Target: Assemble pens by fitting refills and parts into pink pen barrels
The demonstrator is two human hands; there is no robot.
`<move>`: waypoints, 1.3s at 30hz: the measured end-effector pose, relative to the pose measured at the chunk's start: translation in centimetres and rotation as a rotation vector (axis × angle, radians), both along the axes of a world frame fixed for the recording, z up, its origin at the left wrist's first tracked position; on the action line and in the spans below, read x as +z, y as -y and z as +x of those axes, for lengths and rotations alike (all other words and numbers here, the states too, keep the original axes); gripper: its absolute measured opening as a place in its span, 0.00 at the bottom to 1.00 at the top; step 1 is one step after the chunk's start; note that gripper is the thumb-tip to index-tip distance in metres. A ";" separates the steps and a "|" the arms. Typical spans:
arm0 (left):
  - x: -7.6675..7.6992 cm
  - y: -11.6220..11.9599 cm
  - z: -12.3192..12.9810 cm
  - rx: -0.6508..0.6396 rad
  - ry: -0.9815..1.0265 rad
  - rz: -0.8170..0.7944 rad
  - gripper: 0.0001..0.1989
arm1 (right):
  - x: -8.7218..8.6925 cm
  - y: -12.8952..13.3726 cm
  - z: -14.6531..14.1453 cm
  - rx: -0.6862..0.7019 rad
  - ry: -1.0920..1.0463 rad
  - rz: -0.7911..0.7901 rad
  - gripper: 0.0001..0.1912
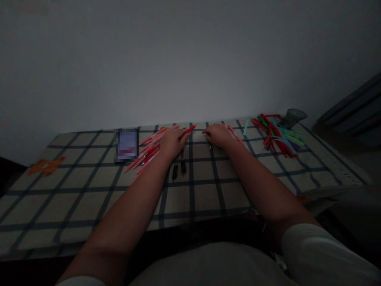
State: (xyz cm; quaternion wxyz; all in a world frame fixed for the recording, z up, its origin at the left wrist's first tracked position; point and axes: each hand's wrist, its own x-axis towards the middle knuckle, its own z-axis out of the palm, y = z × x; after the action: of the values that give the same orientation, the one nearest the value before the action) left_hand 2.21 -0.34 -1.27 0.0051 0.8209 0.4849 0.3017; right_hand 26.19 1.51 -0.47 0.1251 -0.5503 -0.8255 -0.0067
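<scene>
My left hand (172,142) is closed around a red pen (190,128), whose tip points up and to the right. Under and beside that hand lies a loose pile of pink and red pens (145,153). Two black pens (175,171) rest on the cloth just below it. Across a small gap, my right hand (219,135) has its fingers curled together low over the cloth; what they hold, if anything, is hidden. A small shiny tip (210,147) shows beneath this hand. More pink pens (236,134) lie against its right side.
A checked cloth (98,190) covers the table, which meets a pale wall. At the left are a phone-like device with a blurred screen (127,143) and an orange flat piece (47,166). Coloured strips (276,137) and a clear cup (293,116) stand at the right.
</scene>
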 end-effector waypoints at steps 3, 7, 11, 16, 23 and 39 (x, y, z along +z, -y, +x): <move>-0.1 0.0 0.0 -0.009 0.005 0.007 0.17 | 0.0 0.1 0.0 -0.003 -0.010 -0.002 0.21; 0.0 0.1 -0.1 -0.003 -0.004 -0.002 0.17 | -0.1 0.0 -0.1 -0.010 -0.040 0.005 0.22; 0.1 0.1 0.0 -0.006 0.002 -0.003 0.17 | 0.2 -0.2 -0.3 0.046 -0.112 0.050 0.21; 0.1 0.1 0.0 -0.004 -0.003 0.001 0.17 | 0.8 0.2 -0.4 0.076 -0.216 0.049 0.19; -0.2 -0.2 0.1 0.009 0.016 0.022 0.16 | 0.4 0.0 -0.2 0.110 -0.263 0.086 0.17; 0.2 0.0 0.2 -0.042 -0.009 0.019 0.16 | 1.0 -0.1 -1.1 0.016 -1.111 -0.171 0.13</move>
State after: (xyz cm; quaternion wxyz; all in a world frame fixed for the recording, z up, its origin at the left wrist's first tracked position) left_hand 2.38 -0.37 -1.07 0.0014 0.8321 0.4648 0.3025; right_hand 25.09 1.62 0.48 0.4960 -0.4729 -0.6374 0.3522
